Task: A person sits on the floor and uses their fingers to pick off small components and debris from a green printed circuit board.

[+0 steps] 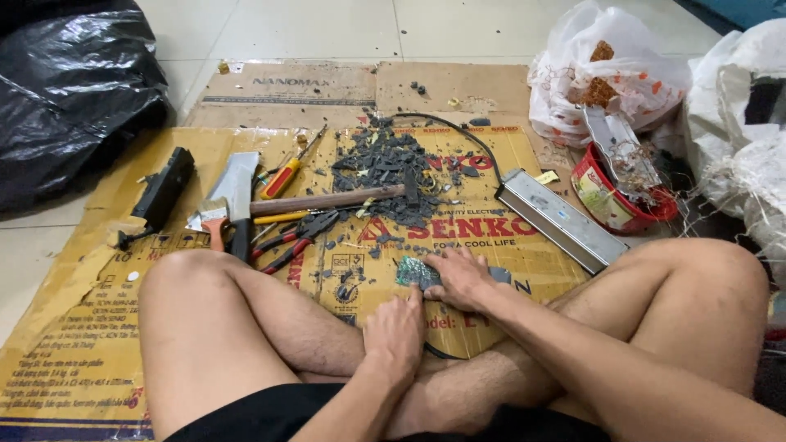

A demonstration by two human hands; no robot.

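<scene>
I see both hands on a green circuit board [416,272] on flattened cardboard [98,352]: right hand [458,277] pressing it, left hand [395,331] fisted beside (hammer [327,200] lies behind).

The circuit board [417,272] lies on the cardboard [98,352], under both hands. Behind it lies the hammer [327,200]. The metal box [561,219] lies to the right, the pliers [295,239] to the left.

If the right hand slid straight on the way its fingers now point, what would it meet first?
The right hand points left over the green circuit board it presses. Past that lie loose dark fragments, then probably the red-handled pliers; depth is unclear.
</scene>
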